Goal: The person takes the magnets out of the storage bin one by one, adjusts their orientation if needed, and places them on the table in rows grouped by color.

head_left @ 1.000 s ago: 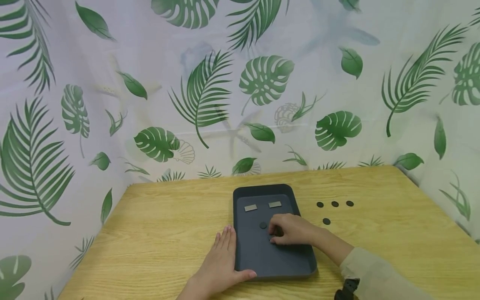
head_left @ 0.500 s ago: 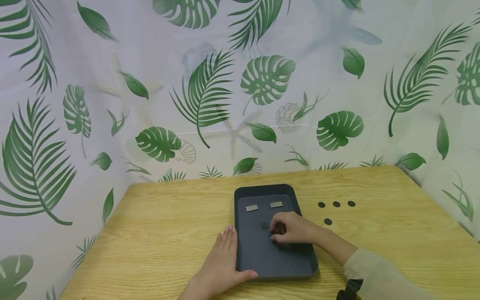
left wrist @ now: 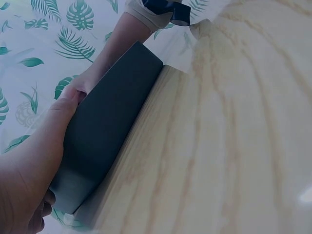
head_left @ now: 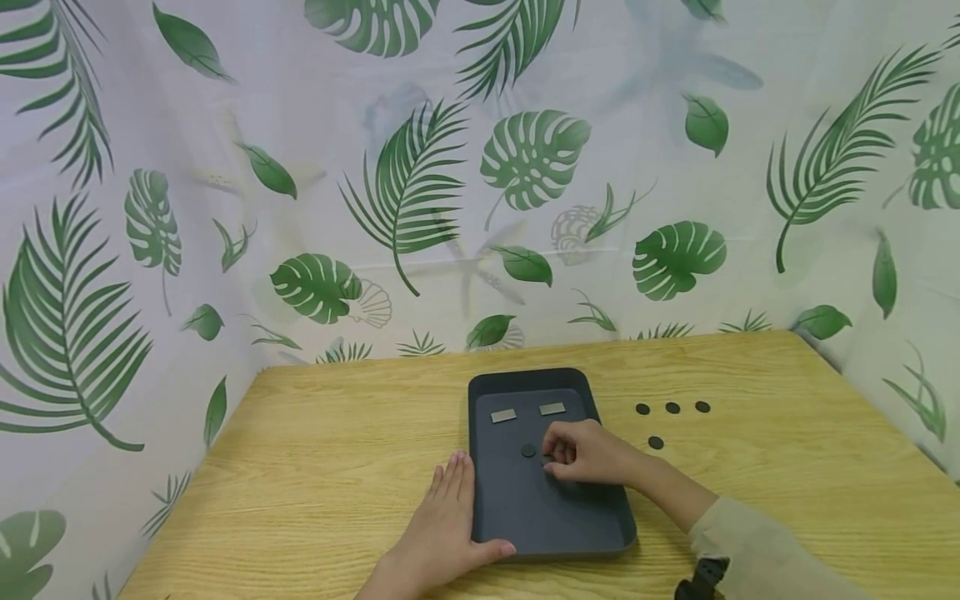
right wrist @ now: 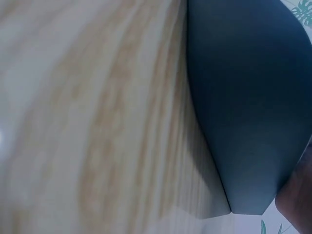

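Observation:
A dark grey rectangular tray (head_left: 517, 533) lies on the wooden table. My left hand (head_left: 442, 525) rests along its left side with straight fingers, the thumb over the near rim; the left wrist view shows this hand (left wrist: 36, 156) against the tray's outer wall (left wrist: 105, 126). Over the tray's middle, my right hand (head_left: 588, 452) pinches a small black disc (head_left: 548, 459), mostly hidden by the fingertips. Just left of it another black disc (head_left: 528, 450) lies flat on the tray floor. Two small silvery rectangular plates, a left one (head_left: 504, 416) and a right one (head_left: 552, 409), lie near the tray's far end.
Several more black discs (head_left: 672, 408) lie on the table right of the tray, one of them (head_left: 656, 442) nearer than the others. A leaf-patterned cloth (head_left: 450, 275) hangs behind the table (head_left: 337, 467). The right wrist view holds mostly table and tray wall (right wrist: 248, 107).
My right hand has shifted slightly away from me over the tray, and a dark disc edge now shows at its fingertips. My left hand stays against the tray.

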Motion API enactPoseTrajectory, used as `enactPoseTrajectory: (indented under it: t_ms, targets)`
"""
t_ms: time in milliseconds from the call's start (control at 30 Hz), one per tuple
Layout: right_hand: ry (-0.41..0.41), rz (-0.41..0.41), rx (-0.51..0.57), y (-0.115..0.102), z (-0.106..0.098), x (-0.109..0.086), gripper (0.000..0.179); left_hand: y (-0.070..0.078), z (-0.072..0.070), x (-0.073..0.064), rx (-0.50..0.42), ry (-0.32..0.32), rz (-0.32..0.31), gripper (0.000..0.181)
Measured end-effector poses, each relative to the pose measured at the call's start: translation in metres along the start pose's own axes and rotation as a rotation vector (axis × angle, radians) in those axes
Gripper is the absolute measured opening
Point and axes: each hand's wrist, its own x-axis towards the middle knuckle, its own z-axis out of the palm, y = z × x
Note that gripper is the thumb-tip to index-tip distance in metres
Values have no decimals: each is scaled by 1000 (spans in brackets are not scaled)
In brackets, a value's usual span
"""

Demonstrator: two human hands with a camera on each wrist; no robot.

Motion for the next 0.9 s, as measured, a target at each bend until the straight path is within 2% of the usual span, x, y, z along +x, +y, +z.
enactPoseTrajectory:
  t_ms: [200,633,900]
  targets:
    - [21,-19,12,1,0,0,13,-1,0,0,2,8,-2,114]
    - [35,44,14,2,-5,-5,11,1,0,0,-1,0,-8,114]
    - [62,27,-16,2,-12,-10,13,1,0,-1,21,17,-5,115]
